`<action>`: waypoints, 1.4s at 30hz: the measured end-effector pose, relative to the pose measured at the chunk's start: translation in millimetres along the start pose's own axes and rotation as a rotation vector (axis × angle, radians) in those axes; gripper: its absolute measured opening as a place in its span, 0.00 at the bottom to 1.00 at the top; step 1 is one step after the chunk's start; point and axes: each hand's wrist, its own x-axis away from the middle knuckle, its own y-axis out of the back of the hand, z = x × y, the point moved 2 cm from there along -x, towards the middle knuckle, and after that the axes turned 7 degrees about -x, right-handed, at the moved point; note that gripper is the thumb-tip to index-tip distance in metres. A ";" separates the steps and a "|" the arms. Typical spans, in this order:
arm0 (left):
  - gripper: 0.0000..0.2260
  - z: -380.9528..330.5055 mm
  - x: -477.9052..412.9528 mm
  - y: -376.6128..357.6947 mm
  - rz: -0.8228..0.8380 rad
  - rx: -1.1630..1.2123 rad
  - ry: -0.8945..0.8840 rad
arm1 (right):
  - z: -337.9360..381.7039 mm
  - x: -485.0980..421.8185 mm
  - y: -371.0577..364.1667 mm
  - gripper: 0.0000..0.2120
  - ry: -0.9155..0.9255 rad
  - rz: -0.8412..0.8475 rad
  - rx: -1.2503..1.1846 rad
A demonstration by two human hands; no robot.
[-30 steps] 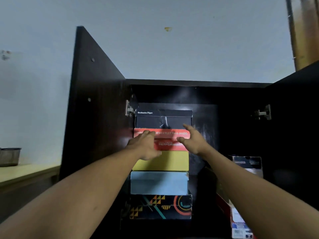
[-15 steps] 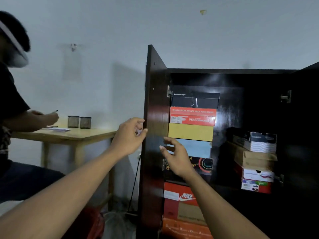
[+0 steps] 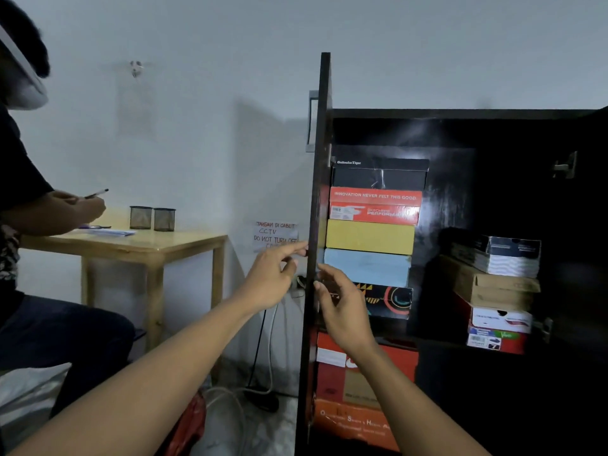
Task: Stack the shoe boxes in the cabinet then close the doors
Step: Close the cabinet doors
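Note:
The dark cabinet (image 3: 460, 114) stands open. Its left door (image 3: 320, 192) shows edge-on, with a metal handle (image 3: 312, 121) on its outer side. A stack of shoe boxes fills the upper left: black (image 3: 380, 174), red (image 3: 375, 205), yellow (image 3: 370, 236), blue (image 3: 367, 267) and a patterned black box (image 3: 391, 301). A second stack (image 3: 500, 291) sits at the right. My left hand (image 3: 273, 278) is outside the door, fingertips touching its edge. My right hand (image 3: 342, 307) is on the inner side, fingers spread by the edge. Neither hand holds a box.
Red and orange boxes (image 3: 358, 390) fill the lower shelf. The right door (image 3: 592, 225) stands open at the frame's edge. A wooden table (image 3: 138, 245) with two mesh cups (image 3: 153, 218) stands at the left, where a seated person (image 3: 29, 225) holds a pen. Cables (image 3: 260, 357) hang beside the cabinet.
Both hands left the red box in the stack and went to the left door's edge. The door has swung from wide open to edge-on, and the view has turned left.

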 end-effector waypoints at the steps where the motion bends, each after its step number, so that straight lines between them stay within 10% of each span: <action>1: 0.20 -3.5 -3.7 -8.8 0.010 0.016 -0.029 | -2.4 2.7 9.5 0.16 0.014 -0.007 0.016; 17: 0.41 -26.9 -90.1 -197.4 0.378 -0.514 -0.221 | -98.1 -16.6 185.7 0.42 -0.275 -0.027 0.559; 42: 0.55 24.2 -163.8 -300.3 0.489 -0.802 -0.091 | -249.0 -110.4 222.5 0.53 -0.508 0.087 0.339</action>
